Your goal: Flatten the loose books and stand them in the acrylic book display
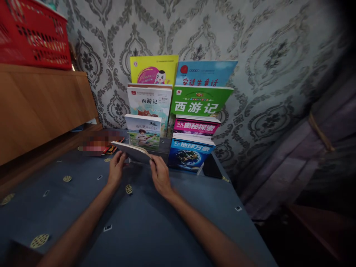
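Between my two hands is a thin book (pixel 133 152), tilted, its greyish cover facing me. My left hand (pixel 116 165) grips its left end and my right hand (pixel 160 173) its right end, fingers closed on the edges. Just behind it, a small book with a seated guitar player (pixel 145 132) stands upright. Behind that rise a pale book (pixel 150 99) and a yellow book (pixel 152 66). To the right, a blue book with a globe (pixel 190 155), a pink-titled book (pixel 196 127), a green book (pixel 201 102) and a light blue book (pixel 207 72) stand in stepped rows.
A dark blue patterned sheet (pixel 144 226) covers the surface. Reddish, partly blurred books or papers (pixel 101 144) lie at the left. A wooden cabinet (pixel 47 107) carries a red basket (pixel 39 37). Patterned wallpaper (pixel 200 33) is behind; a tied curtain (pixel 294 167) hangs at the right.
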The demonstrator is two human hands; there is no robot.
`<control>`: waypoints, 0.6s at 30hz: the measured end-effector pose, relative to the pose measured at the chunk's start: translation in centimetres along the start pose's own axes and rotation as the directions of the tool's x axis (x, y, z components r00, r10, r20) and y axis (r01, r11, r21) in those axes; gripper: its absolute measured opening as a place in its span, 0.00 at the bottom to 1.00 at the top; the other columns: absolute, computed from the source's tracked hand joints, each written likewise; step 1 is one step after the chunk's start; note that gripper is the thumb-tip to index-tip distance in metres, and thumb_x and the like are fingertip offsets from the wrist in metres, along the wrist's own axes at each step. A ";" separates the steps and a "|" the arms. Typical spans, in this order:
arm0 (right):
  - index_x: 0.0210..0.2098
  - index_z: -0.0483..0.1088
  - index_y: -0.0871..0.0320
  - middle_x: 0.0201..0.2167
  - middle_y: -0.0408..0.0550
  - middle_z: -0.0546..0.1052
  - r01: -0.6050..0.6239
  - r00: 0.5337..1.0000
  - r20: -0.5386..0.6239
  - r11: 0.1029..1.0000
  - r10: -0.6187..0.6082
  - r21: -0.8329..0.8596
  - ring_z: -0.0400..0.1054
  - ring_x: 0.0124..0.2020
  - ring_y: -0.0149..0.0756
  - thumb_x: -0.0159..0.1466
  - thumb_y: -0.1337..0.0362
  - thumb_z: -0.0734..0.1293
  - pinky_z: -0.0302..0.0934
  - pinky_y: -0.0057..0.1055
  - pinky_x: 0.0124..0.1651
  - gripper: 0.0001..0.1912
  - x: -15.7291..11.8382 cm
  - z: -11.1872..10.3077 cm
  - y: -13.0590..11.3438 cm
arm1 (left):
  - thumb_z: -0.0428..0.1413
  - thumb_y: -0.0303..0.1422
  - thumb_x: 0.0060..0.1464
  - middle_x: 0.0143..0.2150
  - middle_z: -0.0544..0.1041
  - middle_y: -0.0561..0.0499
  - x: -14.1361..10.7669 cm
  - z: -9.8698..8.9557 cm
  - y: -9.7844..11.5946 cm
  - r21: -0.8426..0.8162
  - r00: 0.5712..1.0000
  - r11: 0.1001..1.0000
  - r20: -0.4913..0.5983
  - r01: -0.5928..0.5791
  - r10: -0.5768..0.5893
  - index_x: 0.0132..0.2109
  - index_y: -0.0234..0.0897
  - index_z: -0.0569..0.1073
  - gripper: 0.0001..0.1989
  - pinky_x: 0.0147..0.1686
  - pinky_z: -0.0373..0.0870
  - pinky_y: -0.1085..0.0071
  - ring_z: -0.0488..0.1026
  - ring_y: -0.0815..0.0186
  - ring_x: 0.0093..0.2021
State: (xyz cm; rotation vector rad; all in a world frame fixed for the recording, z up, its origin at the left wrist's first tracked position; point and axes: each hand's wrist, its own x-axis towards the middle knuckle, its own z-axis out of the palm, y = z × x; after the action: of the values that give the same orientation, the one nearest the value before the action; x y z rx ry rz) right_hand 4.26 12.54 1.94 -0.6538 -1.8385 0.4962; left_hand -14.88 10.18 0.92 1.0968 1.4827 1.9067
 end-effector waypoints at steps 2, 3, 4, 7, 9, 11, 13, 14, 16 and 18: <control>0.53 0.72 0.55 0.46 0.53 0.79 0.034 0.999 -0.026 0.999 -0.033 0.017 0.72 0.49 0.42 0.73 0.64 0.55 0.67 0.40 0.54 0.16 0.9 0.1 -0.6 | 0.62 0.57 0.45 0.41 0.75 0.47 0.3 -0.2 0.8 -0.015 0.999 1.000 -0.026 -0.024 0.023 0.43 0.37 0.74 0.29 0.27 0.73 0.75 0.75 0.62 0.40; 0.52 0.72 0.55 0.46 0.53 0.79 0.053 0.998 -0.045 0.998 -0.052 0.024 0.72 0.49 0.42 0.73 0.64 0.56 0.67 0.40 0.54 0.16 1.3 0.1 -0.9 | 0.62 0.57 0.45 0.41 0.75 0.48 0.5 -0.2 1.2 -0.024 0.999 0.999 -0.037 -0.038 0.037 0.43 0.37 0.74 0.28 0.27 0.73 0.76 0.75 0.62 0.40; 0.52 0.72 0.56 0.46 0.53 0.79 0.072 0.995 -0.066 0.997 -0.070 0.029 0.72 0.49 0.42 0.73 0.64 0.56 0.67 0.40 0.54 0.16 1.8 0.1 -1.2 | 0.63 0.56 0.45 0.41 0.75 0.48 0.7 -0.2 1.6 -0.035 0.997 0.998 -0.048 -0.057 0.055 0.42 0.37 0.74 0.28 0.27 0.73 0.76 0.75 0.63 0.40; 0.52 0.72 0.56 0.46 0.53 0.79 0.124 0.985 -0.124 0.992 -0.120 0.026 0.72 0.50 0.42 0.73 0.65 0.55 0.66 0.39 0.54 0.16 3.4 0.0 -2.2 | 0.63 0.54 0.47 0.39 0.73 0.50 1.3 0.0 3.0 -0.062 0.992 0.992 -0.061 -0.112 0.108 0.40 0.38 0.73 0.24 0.28 0.73 0.78 0.74 0.65 0.41; 0.52 0.72 0.56 0.46 0.53 0.79 0.145 0.978 -0.152 0.989 -0.141 0.017 0.72 0.50 0.41 0.73 0.64 0.55 0.66 0.38 0.55 0.16 4.4 -0.2 -2.9 | 0.62 0.53 0.49 0.39 0.72 0.51 1.8 0.3 4.1 -0.084 0.987 0.986 -0.076 -0.146 0.139 0.40 0.38 0.73 0.23 0.30 0.74 0.78 0.74 0.66 0.41; 0.53 0.72 0.55 0.47 0.52 0.79 0.152 0.974 -0.174 0.988 -0.147 0.014 0.71 0.51 0.41 0.73 0.64 0.55 0.66 0.39 0.56 0.16 5.2 -0.5 -3.5 | 0.62 0.52 0.51 0.39 0.73 0.52 2.3 0.8 5.2 -0.098 0.980 0.978 -0.095 -0.187 0.177 0.39 0.38 0.72 0.22 0.31 0.74 0.78 0.73 0.67 0.40; 0.53 0.72 0.54 0.48 0.51 0.79 0.155 0.970 -0.196 0.988 -0.147 0.025 0.71 0.51 0.41 0.74 0.63 0.55 0.65 0.40 0.57 0.16 5.7 -0.9 -3.9 | 0.61 0.52 0.52 0.39 0.73 0.52 2.7 1.3 6.4 -0.100 0.968 0.965 -0.098 -0.241 0.231 0.39 0.38 0.72 0.21 0.33 0.74 0.77 0.73 0.68 0.38; 0.53 0.72 0.54 0.48 0.51 0.79 0.158 0.967 -0.208 0.987 -0.147 0.035 0.71 0.51 0.41 0.74 0.63 0.55 0.65 0.41 0.57 0.16 5.9 -1.2 -4.0 | 0.61 0.52 0.53 0.39 0.73 0.52 2.9 1.5 6.9 -0.094 0.961 0.958 -0.094 -0.270 0.262 0.39 0.38 0.72 0.21 0.33 0.74 0.77 0.73 0.68 0.38; 0.53 0.71 0.53 0.48 0.51 0.79 0.167 0.961 -0.232 0.984 -0.150 0.054 0.72 0.51 0.42 0.74 0.63 0.56 0.66 0.42 0.57 0.16 6.2 -1.7 -4.2 | 0.60 0.51 0.54 0.38 0.74 0.52 3.2 2.1 7.8 -0.074 0.944 0.943 -0.077 -0.326 0.320 0.39 0.38 0.73 0.20 0.33 0.72 0.78 0.72 0.69 0.37; 0.53 0.71 0.52 0.47 0.51 0.79 0.166 0.955 -0.257 0.985 -0.147 0.053 0.72 0.51 0.42 0.74 0.63 0.56 0.66 0.42 0.56 0.15 6.3 -2.2 -4.3 | 0.60 0.51 0.55 0.38 0.75 0.52 3.2 2.6 8.4 -0.057 0.931 0.930 -0.065 -0.363 0.359 0.40 0.37 0.74 0.20 0.34 0.71 0.78 0.72 0.68 0.36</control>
State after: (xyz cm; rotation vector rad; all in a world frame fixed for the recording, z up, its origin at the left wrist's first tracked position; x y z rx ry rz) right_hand 3.73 13.44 9.82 -0.4918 -1.6081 0.3570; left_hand -13.75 11.68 10.09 1.3733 1.2986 2.2309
